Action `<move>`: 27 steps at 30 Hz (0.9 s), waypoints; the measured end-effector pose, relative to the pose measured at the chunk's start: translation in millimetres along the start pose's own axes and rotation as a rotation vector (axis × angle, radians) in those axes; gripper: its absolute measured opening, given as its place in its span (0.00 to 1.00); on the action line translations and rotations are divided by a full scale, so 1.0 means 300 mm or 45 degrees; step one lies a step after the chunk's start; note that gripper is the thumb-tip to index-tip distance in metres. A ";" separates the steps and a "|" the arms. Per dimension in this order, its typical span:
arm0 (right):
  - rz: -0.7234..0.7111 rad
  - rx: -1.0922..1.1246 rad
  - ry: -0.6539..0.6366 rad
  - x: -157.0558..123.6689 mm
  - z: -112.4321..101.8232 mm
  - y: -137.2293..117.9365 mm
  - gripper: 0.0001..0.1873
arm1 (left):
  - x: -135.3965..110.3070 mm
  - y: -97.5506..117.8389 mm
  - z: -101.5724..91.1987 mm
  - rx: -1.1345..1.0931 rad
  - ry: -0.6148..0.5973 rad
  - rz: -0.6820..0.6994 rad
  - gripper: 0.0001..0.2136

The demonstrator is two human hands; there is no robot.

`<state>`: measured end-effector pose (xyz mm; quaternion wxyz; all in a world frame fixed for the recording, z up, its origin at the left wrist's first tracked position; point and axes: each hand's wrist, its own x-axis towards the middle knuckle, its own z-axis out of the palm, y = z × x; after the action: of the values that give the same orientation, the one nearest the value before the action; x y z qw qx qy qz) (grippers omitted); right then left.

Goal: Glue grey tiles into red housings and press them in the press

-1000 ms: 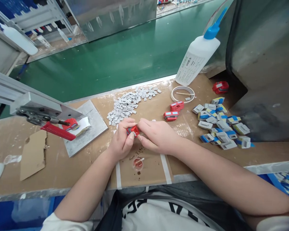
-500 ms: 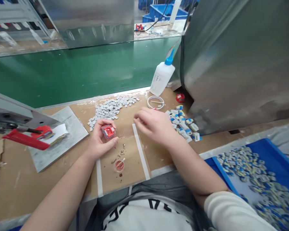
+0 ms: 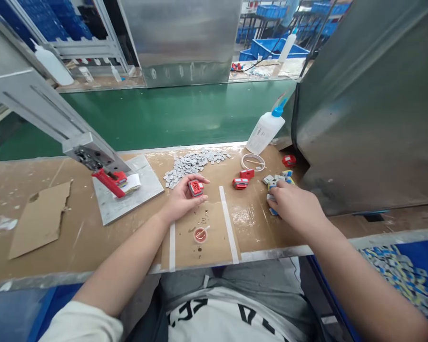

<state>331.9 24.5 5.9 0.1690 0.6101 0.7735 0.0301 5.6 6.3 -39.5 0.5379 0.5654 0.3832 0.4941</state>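
My left hand (image 3: pixel 180 202) is closed around a small red housing (image 3: pixel 196 188) with a grey rim, its hollow side facing up. At the right, my right hand (image 3: pixel 295 203) reaches down into a pile of small grey, blue and yellow parts (image 3: pixel 270 179). Its fingers are curled onto the pile, and whatever is between them is hidden. Between the hands lie two more red housings, one nearer (image 3: pixel 240 184) and one just behind it (image 3: pixel 247 174). Below my left hand stands a small cup of reddish liquid (image 3: pixel 200 235) with a thin white stick in it.
Flat grey pieces (image 3: pixel 189 165) are heaped at the back, beside a roll of tape (image 3: pixel 243 163) and a white squeeze bottle (image 3: pixel 265 134). A red-handled clamp (image 3: pixel 109 183) stands over a grey slab at left. Another red housing (image 3: pixel 289 160) sits near the metal panel.
My right hand has moved right, from near the tape roll onto the pile of parts. Two red housings now show where it was. The view has shifted; my left hand still holds its housing.
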 end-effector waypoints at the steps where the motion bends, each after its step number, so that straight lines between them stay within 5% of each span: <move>1: -0.021 -0.025 -0.017 0.009 -0.001 0.003 0.14 | -0.001 0.001 -0.001 0.011 -0.004 0.003 0.22; 6: -0.200 -0.069 0.090 0.047 0.021 0.053 0.09 | 0.001 -0.002 -0.005 0.081 -0.027 0.121 0.23; 9: -0.345 0.216 0.289 0.044 0.016 0.048 0.09 | 0.003 -0.008 -0.006 0.087 -0.029 0.149 0.22; 15: -0.652 1.288 0.268 0.021 -0.048 -0.130 0.14 | -0.010 -0.023 -0.001 0.117 -0.066 0.072 0.24; 20: -0.840 1.506 0.529 0.075 -0.043 -0.260 0.15 | -0.013 -0.021 -0.004 0.371 0.019 0.112 0.21; 27: -0.836 1.577 0.477 0.126 -0.023 -0.296 0.19 | -0.019 -0.013 -0.016 0.766 0.085 0.228 0.21</move>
<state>239.4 39.1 -18.6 -0.3427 0.3147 0.8078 -0.3619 0.0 2.4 -44.3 0.2880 0.7141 0.4785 0.4222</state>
